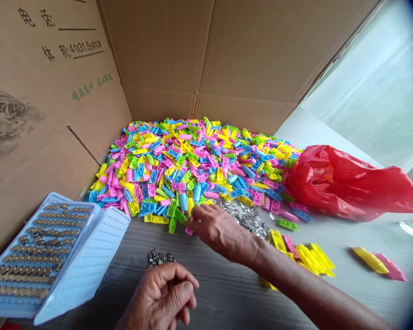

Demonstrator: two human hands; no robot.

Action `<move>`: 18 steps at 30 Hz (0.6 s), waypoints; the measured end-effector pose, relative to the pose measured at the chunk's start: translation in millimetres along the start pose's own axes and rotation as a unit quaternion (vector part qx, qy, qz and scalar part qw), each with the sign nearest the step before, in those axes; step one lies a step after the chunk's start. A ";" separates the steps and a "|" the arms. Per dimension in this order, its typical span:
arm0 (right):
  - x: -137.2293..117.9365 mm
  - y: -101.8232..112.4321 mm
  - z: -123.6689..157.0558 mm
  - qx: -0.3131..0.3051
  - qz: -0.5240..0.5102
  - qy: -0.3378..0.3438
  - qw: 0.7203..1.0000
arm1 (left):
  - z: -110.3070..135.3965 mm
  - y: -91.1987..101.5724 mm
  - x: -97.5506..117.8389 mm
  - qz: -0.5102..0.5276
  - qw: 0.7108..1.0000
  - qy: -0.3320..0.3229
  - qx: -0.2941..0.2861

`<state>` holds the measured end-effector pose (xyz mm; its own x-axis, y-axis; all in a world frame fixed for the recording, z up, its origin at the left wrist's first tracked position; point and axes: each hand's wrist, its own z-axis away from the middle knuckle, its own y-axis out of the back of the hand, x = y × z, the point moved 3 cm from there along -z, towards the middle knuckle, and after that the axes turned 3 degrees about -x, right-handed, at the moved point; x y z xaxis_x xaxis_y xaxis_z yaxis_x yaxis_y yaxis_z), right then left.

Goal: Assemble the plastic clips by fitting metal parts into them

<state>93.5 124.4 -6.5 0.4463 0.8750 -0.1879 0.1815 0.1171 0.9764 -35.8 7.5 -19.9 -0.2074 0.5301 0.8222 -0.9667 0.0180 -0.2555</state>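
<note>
- Hundreds of pink, yellow, blue and green plastic pieces (199, 160) lie heaped on a grey table (227, 293), banked against the back wall of an opened cardboard box (227, 55).
- Palm down, the right hand (223, 233) reaches the near edge of the heap. Its fingers (201, 219) are stretched and unclenched, with the tips touching the front pieces. One pink piece shows just under them, and nothing is seen grasped.
- Low on the table, the left hand (165, 295) has its fingers curled in against the thumb in a loose fist. Whether it encloses anything cannot be told.
- Just beyond the left hand, between the two hands, sits a small cluster of metal discs (159, 257).
- At far left, beside the box's left wall, a pale blue tray (60, 198) carries rows of similar discs, with a dimpled clear lid (89, 266) alongside.
- Silvery metal bits (244, 213) spread along the heap's edge, just beside the right hand.
- Right of the heap lies a crumpled red bag (347, 183), and a few loose yellow and pink pieces rest on the table beyond the right forearm.
</note>
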 end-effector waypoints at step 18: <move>-68.5 12.7 49.1 0.237 -0.171 -0.121 0.948 | -17.3 -15.9 -7.0 0.224 0.969 -0.005 0.103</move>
<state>108.3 42.9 13.5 0.4677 0.6832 -0.5608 0.7007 0.1002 0.7064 -16.4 18.2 -30.4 -0.6129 0.4376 0.6579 -0.7891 -0.3825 -0.4807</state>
